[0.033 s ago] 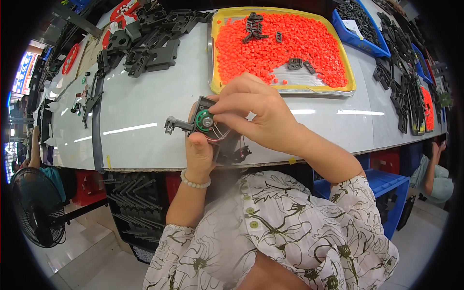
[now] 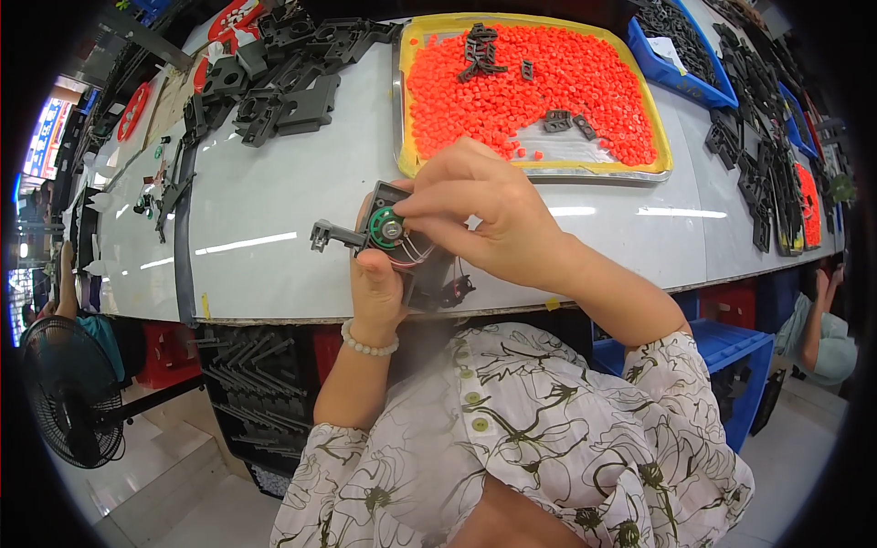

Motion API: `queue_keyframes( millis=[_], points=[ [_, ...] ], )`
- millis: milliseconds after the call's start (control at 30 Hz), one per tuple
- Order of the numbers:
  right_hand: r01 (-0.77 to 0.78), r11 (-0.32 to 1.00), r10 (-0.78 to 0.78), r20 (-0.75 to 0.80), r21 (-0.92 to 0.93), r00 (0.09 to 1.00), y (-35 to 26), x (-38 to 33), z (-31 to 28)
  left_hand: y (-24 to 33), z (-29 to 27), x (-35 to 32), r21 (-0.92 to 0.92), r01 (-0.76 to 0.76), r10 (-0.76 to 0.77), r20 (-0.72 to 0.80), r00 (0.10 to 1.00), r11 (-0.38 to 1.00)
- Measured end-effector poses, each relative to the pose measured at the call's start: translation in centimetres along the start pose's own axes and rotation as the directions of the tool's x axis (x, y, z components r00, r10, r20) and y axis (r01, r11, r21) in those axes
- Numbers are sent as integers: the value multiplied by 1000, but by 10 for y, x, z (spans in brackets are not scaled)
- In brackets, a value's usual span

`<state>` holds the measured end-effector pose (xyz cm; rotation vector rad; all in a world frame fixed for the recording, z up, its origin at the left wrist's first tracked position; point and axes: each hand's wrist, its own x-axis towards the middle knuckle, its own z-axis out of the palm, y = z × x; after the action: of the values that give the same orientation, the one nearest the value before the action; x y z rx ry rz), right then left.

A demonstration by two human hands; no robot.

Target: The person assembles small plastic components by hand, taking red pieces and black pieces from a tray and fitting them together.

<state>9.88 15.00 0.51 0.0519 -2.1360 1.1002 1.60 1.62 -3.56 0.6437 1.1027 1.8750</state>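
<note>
My left hand (image 2: pixel 376 290) holds a dark grey plastic housing (image 2: pixel 387 194) just above the table, the thumb pressed along its near side. A small round green speaker (image 2: pixel 391 230) with a silver centre sits in the open housing. At its right edge, my right hand (image 2: pixel 484 205) is closed in a pinch, the fingertips touching the speaker's rim. Thin red and white wires (image 2: pixel 416 256) run from the speaker toward a dark part (image 2: pixel 454 290) hanging below my right hand. A grey arm-like piece (image 2: pixel 333 236) sticks out from the housing to the left.
A yellow-edged metal tray (image 2: pixel 653 172) of small red caps stands beyond my hands, with a few black parts on top. Black plastic parts (image 2: pixel 306 105) pile up at the back left. A blue bin (image 2: pixel 699 87) stands at the far right, and a fan (image 2: pixel 73 393) at lower left.
</note>
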Motion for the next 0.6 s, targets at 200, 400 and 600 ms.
queue_keyframes(
  millis=[200, 400, 600],
  points=[
    [48, 996, -42, 83, -73, 996, -5, 0, -2, -10, -7, -2, -42, -40, 38, -56, 998, 998],
    [6, 997, -3, 41, -78, 999, -1, 0, -1, 5, 1, 3, 104, 30, -15, -139, 990, 994],
    [-133, 989, 135, 12, -68, 991, -16, -2, -24, 15, 9, 9, -64, -94, 82, -168, 982, 993]
  ],
)
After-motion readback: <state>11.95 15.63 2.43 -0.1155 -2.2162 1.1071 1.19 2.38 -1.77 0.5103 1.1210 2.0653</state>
